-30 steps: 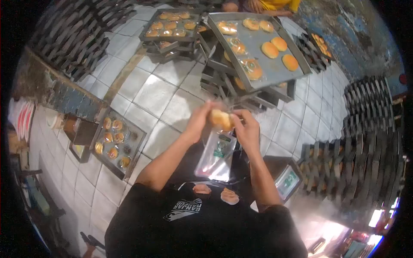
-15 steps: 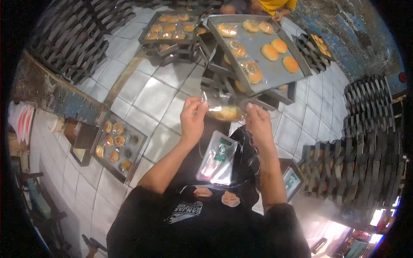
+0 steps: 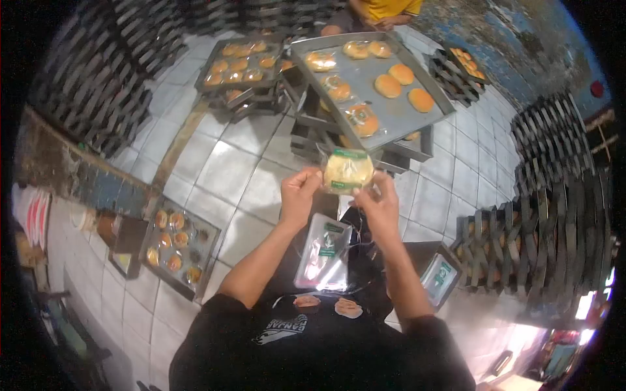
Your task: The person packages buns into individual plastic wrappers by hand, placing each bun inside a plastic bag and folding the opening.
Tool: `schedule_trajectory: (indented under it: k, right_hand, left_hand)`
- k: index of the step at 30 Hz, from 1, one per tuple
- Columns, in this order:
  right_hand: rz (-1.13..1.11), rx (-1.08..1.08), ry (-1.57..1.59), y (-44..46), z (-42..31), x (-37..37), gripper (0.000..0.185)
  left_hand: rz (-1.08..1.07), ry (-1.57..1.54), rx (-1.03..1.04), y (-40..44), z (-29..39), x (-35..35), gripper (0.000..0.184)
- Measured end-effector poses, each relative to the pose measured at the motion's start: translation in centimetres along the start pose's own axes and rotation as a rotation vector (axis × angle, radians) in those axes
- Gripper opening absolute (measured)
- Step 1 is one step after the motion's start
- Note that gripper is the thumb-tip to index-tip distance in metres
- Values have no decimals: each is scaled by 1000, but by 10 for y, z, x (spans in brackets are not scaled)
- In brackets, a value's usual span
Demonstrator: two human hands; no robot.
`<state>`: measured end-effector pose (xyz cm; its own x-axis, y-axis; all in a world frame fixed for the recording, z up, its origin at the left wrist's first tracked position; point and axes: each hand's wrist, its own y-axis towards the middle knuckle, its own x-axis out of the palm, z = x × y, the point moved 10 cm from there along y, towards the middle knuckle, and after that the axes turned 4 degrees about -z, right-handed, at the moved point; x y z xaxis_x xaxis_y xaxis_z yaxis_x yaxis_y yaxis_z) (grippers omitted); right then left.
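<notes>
A bun in a clear plastic bag with green print (image 3: 349, 173) is held up between my two hands, its pale side facing me. My left hand (image 3: 300, 195) pinches the bag's left edge; my right hand (image 3: 380, 201) grips its lower right corner. Below them, a stack of flat clear bags with green print (image 3: 324, 253) lies on my lap. Just beyond my hands, a metal tray (image 3: 398, 120) holds three bare buns (image 3: 388, 86) on its right and several bagged buns (image 3: 360, 121) along its left and far sides.
More trays are stacked under the large one. Bagged buns fill another tray (image 3: 272, 73) at the back left and a floor tray (image 3: 210, 264) at left. Dark tray stacks (image 3: 521, 241) stand at right, near a box of bags (image 3: 438, 277). A person in yellow (image 3: 391, 9) sits beyond.
The bagged bun has tipped up to show its pale face and green print. My right hand has moved lower and inward onto the bag. The view has shifted slightly.
</notes>
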<state>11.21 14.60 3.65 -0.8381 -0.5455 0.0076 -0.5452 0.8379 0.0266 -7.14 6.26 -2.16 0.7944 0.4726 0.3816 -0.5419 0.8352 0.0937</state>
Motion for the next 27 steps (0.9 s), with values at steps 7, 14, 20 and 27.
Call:
schedule_trajectory:
  k: [7, 14, 20, 27]
  right_hand:
    - [282, -692, -694, 56, -100, -58, 44]
    - [65, -249, -814, -9, 45, -74, 35]
    - [147, -351, -713, -52, 106, -93, 27]
    - [-207, 246, -990, 50, 195, -71, 39]
  left_hand:
    - [102, 30, -41, 29, -5, 1, 36]
    - [-499, 1653, -777, -206, -248, -320, 47]
    - [-396, 1598, -1087, -314, -210, -420, 43]
    - [-288, 1163, 240, -6, -10, 21, 41]
